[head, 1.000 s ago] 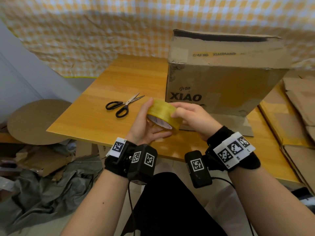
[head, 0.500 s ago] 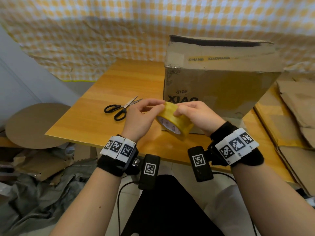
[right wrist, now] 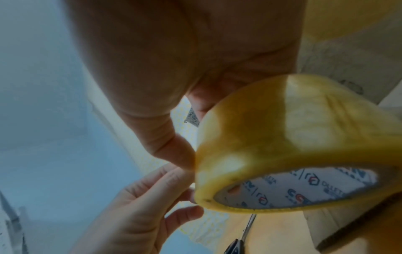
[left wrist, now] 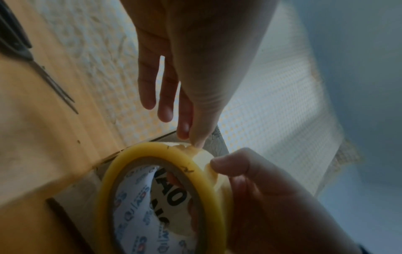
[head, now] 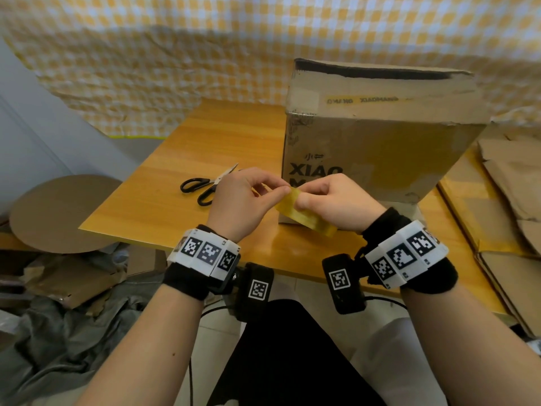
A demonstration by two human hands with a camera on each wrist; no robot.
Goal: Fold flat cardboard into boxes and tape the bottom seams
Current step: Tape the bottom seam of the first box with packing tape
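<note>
Picking at the free end of the tape roll [head: 304, 215] is the step judged in hand: compared with a second ago, when the roll was cradled in the left palm, it is now carried by the right hand [head: 336, 205], whose fingers are curled through its core with the thumb pressed on the outer face. The left hand [head: 243, 203] has been turned over, and its thumb and forefinger are now brought together at the top rim of the roll, the other fingers loosely extended; in the left wrist view a small pale flap is seen lifted there, so the end appears found, though no length is drawn off yet. The cardboard box [head: 377, 133] stands folded on the surface [head: 205, 148] just behind the hands, near the far right; scissors [head: 205, 186] lie beside the left hand, untouched. Taping is judged not yet begun. Whether the pinch truly has hold of the flap cannot be told, since the fingertips cover it. The box's seam is not visible, and the flat cardboard [head: 509, 183] at the right is cut off by the frame.
</note>
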